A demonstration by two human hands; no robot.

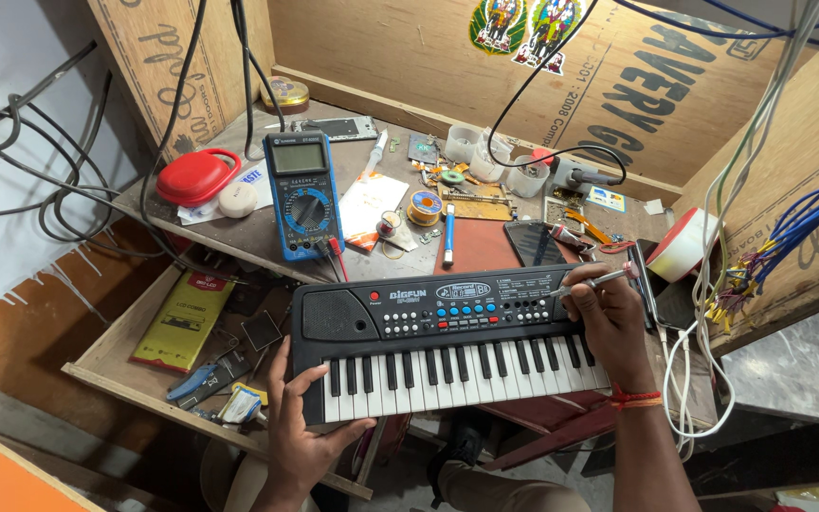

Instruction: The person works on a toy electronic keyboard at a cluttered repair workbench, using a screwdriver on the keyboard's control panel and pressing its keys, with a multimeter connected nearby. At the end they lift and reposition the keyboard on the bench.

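While we steady the small black toy keyboard (447, 337) at both ends, it hangs partly off the front edge of the cluttered wooden surface (248, 237).

Our left hand (300, 431) is curled around the keyboard's near left corner, thumb lying on the low white keys; our right hand (609, 327) rests on the right end and is closed around a thin screwdriver (588, 282), its tip touching the button panel. We judge the keyboard a light, hollow plastic shell, stiff enough to lift by its ends but smooth and prone to sliding, with keys that give under pressure, so the solid end blocks and the speaker side are the safer holds. A blue multimeter (303, 194) lies just behind it, a dark phone (533, 244) nearby.
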